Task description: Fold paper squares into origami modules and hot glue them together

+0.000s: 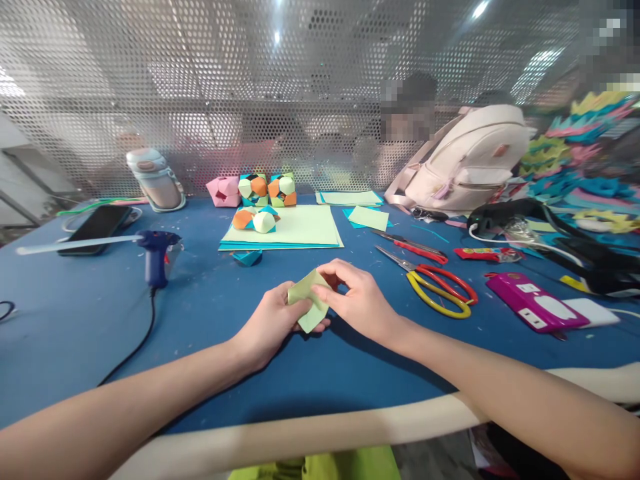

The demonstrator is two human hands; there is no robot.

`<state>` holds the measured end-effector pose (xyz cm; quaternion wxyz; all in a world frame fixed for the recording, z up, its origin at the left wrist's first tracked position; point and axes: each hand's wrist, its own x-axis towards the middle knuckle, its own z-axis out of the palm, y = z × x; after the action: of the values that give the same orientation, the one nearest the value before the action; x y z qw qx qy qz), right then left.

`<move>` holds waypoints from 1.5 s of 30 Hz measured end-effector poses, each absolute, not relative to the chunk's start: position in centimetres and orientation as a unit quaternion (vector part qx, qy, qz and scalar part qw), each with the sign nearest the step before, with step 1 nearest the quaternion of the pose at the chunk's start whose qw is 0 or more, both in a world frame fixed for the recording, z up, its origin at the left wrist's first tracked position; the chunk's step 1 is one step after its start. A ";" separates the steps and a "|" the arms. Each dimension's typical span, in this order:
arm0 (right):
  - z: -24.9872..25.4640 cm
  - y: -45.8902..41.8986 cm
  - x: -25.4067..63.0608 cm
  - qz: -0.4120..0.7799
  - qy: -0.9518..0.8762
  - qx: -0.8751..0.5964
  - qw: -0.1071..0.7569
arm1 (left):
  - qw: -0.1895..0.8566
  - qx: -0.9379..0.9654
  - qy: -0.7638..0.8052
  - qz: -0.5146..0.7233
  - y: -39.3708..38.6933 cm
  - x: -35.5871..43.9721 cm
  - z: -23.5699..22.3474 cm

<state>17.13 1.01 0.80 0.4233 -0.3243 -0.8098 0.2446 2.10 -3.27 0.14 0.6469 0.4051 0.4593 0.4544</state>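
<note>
A small piece of pale green paper (311,308), partly folded, is held between both hands above the near middle of the blue table. My left hand (270,320) grips its left side, thumb on top and fingers beneath. On the upper right, my right hand (357,297) pinches the paper with the thumb pressed on its face. Beyond the hands lies a stack of pale green and blue sheets (305,227), with folded orange, white and blue paper pieces (256,220) on it. A blue folded piece (247,258) rests just in front of the stack.
Red-and-yellow scissors (440,287) and a red-handled cutting tool (413,247) lie at right, near a purple packet (535,303). A blue glue gun (157,257) and phone (97,230) sit left. Folded paper balls (253,190), a bottle (156,180) and a backpack (465,160) line the mesh panel.
</note>
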 end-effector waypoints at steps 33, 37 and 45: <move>0.1 1.4 17.3 0.165 -0.869 -0.188 0.427 | 0.586 0.447 0.491 0.465 -3.0 1.6 0.0; 0.3 1.2 17.3 0.202 -0.857 -0.208 0.426 | 0.557 0.479 0.505 0.453 -3.1 1.6 0.2; 0.3 1.2 17.2 0.228 -0.840 -0.266 0.415 | 0.521 0.538 0.502 0.432 -3.0 1.5 -0.2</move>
<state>17.19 1.22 0.32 0.4149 -0.2657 -0.8397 0.2282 1.48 -2.97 -0.18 0.5208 0.5379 0.5024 0.4324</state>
